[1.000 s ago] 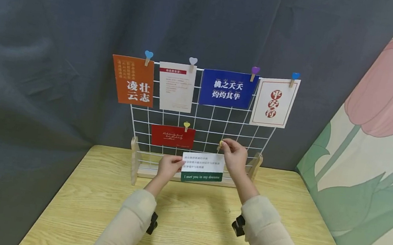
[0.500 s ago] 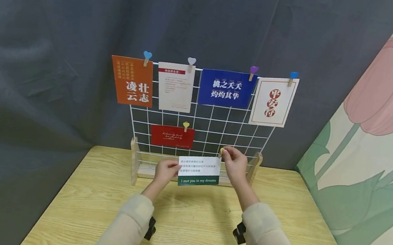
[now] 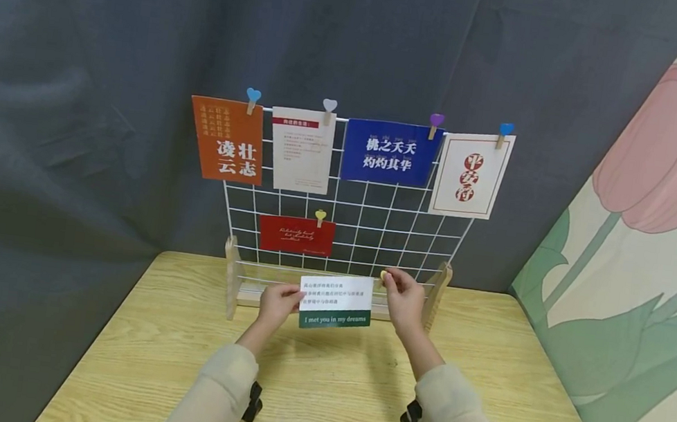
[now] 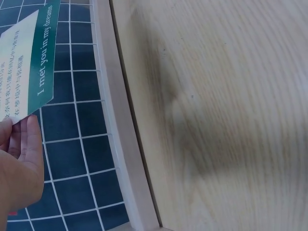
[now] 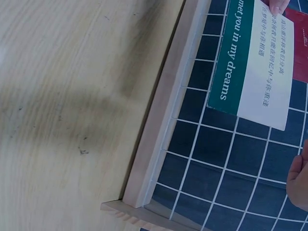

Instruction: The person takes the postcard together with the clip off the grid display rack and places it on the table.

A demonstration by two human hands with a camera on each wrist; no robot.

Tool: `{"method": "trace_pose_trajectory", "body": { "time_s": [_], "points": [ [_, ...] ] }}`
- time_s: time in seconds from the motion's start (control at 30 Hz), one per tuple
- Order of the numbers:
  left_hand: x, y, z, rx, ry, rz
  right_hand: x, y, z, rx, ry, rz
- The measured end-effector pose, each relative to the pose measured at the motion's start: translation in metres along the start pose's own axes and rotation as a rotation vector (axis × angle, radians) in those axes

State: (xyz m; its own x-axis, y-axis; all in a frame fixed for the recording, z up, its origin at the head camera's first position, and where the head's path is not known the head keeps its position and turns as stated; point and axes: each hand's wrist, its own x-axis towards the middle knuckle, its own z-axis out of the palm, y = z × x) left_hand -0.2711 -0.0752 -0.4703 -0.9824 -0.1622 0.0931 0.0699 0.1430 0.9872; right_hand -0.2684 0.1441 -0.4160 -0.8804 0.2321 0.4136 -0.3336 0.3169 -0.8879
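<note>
My left hand [image 3: 277,308] pinches the left edge of a white-and-green card [image 3: 336,301] printed "I met you in my dreams", held in front of the wire grid's lower part. The card also shows in the left wrist view, above the left fingers [image 4: 32,139]. My right hand [image 3: 404,303] pinches a small clothespin with a yellow heart [image 3: 384,276], just off the card's upper right corner. In the right wrist view only part of the right hand [image 5: 299,183] shows, apart from the card, and its clothespin is out of sight.
A white wire grid [image 3: 376,207] in a wooden stand [image 3: 231,282] rises from the wooden table [image 3: 330,391]. Clothespins hold an orange card [image 3: 230,139], a white text card [image 3: 301,154], a blue card [image 3: 388,175], a red-bordered card [image 3: 484,200] and a red card [image 3: 273,233] on it.
Both hands have come down and nearer, the card shifting slightly left. The clothespin, over the card's upper right corner half a second ago, now sits apart from it.
</note>
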Motion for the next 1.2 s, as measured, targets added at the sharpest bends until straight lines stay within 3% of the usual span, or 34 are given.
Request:
{"method": "trace_pose_trajectory", "body": {
  "time_s": [0.2, 0.53, 0.9, 1.2],
  "points": [
    [-0.004, -0.003, -0.005, -0.012, 0.015, -0.011, -0.006, 0.006, -0.002, -0.037, 0.009, -0.024],
    [-0.008, -0.012, -0.016, -0.007, 0.042, -0.030, -0.021, 0.023, -0.006, -0.032, 0.017, 0.023],
    [-0.014, -0.021, -0.023, -0.022, 0.080, -0.087, -0.044, 0.039, -0.007, 0.023, -0.026, 0.024],
    [-0.022, -0.038, -0.032, -0.006, 0.098, -0.110, -0.059, 0.062, -0.019, 0.091, 0.012, -0.090]
  ]
}}
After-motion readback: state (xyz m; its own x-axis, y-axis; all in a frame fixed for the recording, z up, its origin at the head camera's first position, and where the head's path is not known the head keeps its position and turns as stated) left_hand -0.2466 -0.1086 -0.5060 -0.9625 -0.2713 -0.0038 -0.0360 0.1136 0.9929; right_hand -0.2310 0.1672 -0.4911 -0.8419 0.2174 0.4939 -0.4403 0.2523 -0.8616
